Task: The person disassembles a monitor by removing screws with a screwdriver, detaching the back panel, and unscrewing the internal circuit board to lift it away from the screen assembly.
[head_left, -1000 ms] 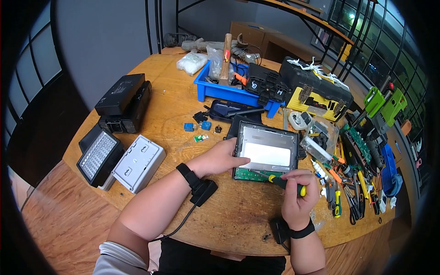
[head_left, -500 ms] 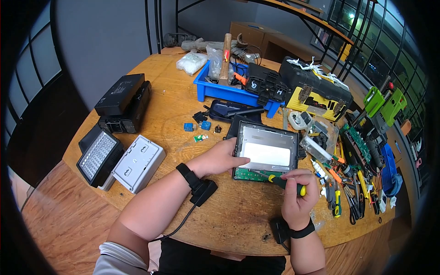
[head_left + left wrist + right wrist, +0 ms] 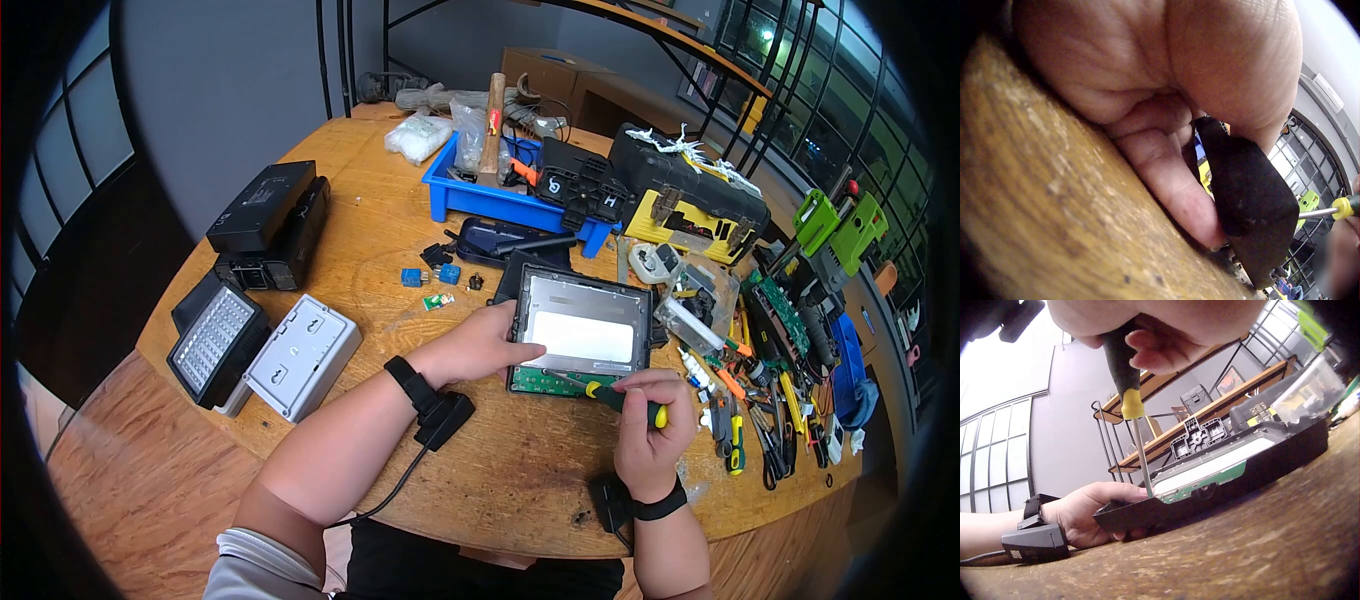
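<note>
An opened black device housing point(image 3: 1129, 515) lies on the table, with a silver metal panel point(image 3: 575, 300) and a strip of green circuit board point(image 3: 535, 381) inside. My left hand point(image 3: 480, 345) grips its left edge, thumb over the top and fingers point(image 3: 1179, 194) curled at the underside beside the tabletop. My right hand point(image 3: 655, 430) holds a green-and-yellow screwdriver point(image 3: 1132, 403) by the handle. Its shaft slants down, the tip at the housing's near left corner, right beside my left thumb. In the left wrist view the housing's black side hides most of its inside.
Left stand a white plastic box point(image 3: 300, 358), an LED lamp point(image 3: 218, 345) and stacked black boxes point(image 3: 265, 205). Behind the housing are small blue parts point(image 3: 448, 274) and a blue tray point(image 3: 470, 200) with a hammer point(image 3: 493, 130). Tools, including pliers point(image 3: 768, 445), crowd the right side.
</note>
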Demonstrator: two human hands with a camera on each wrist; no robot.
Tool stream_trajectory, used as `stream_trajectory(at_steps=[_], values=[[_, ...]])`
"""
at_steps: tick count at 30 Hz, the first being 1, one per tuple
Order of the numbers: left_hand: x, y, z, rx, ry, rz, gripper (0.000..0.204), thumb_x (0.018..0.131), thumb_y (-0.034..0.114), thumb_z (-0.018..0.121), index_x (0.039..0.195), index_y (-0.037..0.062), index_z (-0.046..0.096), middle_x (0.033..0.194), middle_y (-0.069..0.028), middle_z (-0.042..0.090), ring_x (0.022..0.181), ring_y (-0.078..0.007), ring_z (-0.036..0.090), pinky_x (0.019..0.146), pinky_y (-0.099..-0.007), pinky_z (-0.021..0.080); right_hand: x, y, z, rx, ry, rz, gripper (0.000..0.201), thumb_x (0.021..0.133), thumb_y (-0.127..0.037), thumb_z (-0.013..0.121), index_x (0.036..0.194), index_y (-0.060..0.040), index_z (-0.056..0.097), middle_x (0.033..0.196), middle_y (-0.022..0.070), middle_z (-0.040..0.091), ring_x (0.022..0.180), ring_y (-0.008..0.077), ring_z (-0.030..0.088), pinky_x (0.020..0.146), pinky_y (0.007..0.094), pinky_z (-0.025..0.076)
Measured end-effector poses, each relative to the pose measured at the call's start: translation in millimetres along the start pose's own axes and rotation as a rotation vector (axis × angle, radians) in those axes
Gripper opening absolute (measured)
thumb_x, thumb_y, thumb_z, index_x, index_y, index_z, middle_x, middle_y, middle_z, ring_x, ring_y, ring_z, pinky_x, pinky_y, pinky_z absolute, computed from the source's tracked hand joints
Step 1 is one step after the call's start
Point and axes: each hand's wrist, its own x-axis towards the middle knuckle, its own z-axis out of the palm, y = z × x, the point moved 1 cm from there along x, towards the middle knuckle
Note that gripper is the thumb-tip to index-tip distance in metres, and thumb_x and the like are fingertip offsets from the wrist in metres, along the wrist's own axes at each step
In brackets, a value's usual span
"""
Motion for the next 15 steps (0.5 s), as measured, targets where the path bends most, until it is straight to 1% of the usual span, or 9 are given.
stream_trajectory(at_steps=[5,7,14,15], values=[[-0.4,1.4,-0.2,-0.003,0.000,0.012,0.053,0.093,0.022,0.076,0.130,-0.0054,0.050,0.097,-0.0089,0.068,0.077,-0.0122,0.064,0.060,-0.0267,0.055,-0.1,-0.9,-0.2,0.005,0.000,0.009,0.012,0.091,0.003,0.065,0.089,-0.0031,0.055,0.088,0.0151,0.071,0.076,0.0235,0.069,0.070,0.0310,0.052],[-3.5,7.6,-0.6,0.011,-0.008,-0.003,0.049,0.093,0.023,0.074,0.126,-0.0075,0.052,0.102,-0.0119,0.068,0.082,-0.0146,0.066,0.064,-0.0284,0.058,-0.1,-1.2,0.0,0.007,-0.001,0.016,0.012,0.091,0.003,0.065,0.089,-0.0030,0.055,0.088,0.0151,0.071,0.076,0.0234,0.069,0.070,0.0308,0.052],[-0.9,2.7,-0.4,0.025,-0.005,0.001,0.049,0.093,0.024,0.074,0.124,-0.0076,0.053,0.101,-0.0120,0.067,0.082,-0.0149,0.067,0.064,-0.0285,0.058,-0.1,-1.4,-0.7,0.010,-0.008,0.030,0.012,0.091,0.003,0.065,0.089,-0.0029,0.054,0.089,0.0153,0.070,0.076,0.0234,0.069,0.070,0.0309,0.052],[0.0,0.1,0.1,0.019,0.003,-0.001,0.052,0.093,0.024,0.075,0.128,-0.0066,0.051,0.099,-0.0106,0.068,0.079,-0.0135,0.066,0.062,-0.0275,0.056,-0.7,-0.7,-0.6,0.016,-0.010,0.036,0.012,0.091,0.003,0.065,0.090,-0.0027,0.054,0.089,0.0155,0.070,0.076,0.0233,0.069,0.071,0.0309,0.052]])
